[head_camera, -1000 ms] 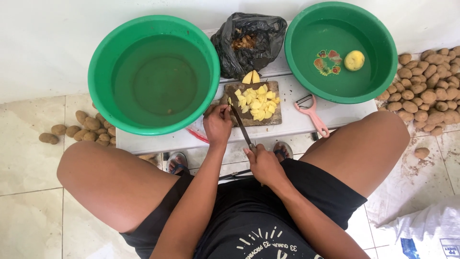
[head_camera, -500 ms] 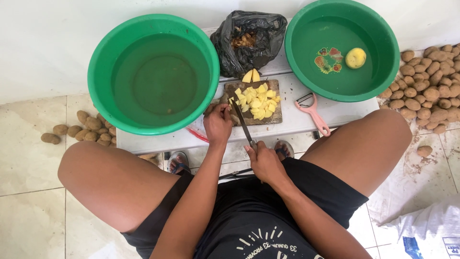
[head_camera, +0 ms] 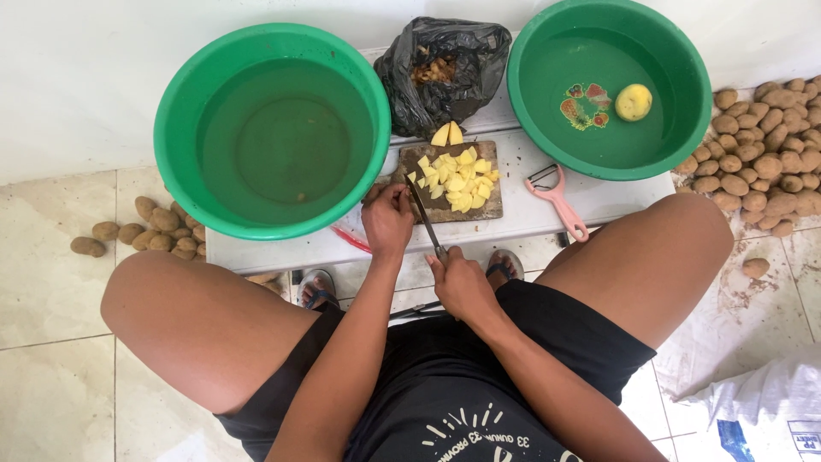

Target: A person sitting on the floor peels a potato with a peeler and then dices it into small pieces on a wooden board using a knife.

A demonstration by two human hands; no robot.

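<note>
Right hand [head_camera: 462, 287]: fingers curled tight round the knife [head_camera: 425, 217] handle, near the table's front edge; the blade runs up and away from the knuckles onto the board [head_camera: 492, 208].
Left hand [head_camera: 386, 220]: fingers bent and pressed together at the board's near-left corner, just beside the blade; whether they pinch a piece I cannot tell — the hand hides it.
Potato pieces [head_camera: 456, 180]: a yellow heap on the board, just beyond the blade tip and right of the left fingertips; two wedges [head_camera: 447, 134] lie at the far edge.
Room to move: bare white table [head_camera: 530, 214] shows right of the board and in a thin strip in front of it — little on the left.
Left side: a big green basin [head_camera: 274, 128] of water, its rim almost at the left knuckles.
Beyond the board: a black bag [head_camera: 445, 73] of peelings, touching the far edge.
Right of the fingers: a pink peeler [head_camera: 560, 201] just beside the board, then a second green basin [head_camera: 609, 85] with one peeled potato [head_camera: 634, 102] afloat.
Floor: unpeeled potatoes heaped far right [head_camera: 761, 175] and scattered far left [head_camera: 141, 229], well apart from both hands.
Below: both thighs flank the table, sandalled feet [head_camera: 318, 289] under it.
</note>
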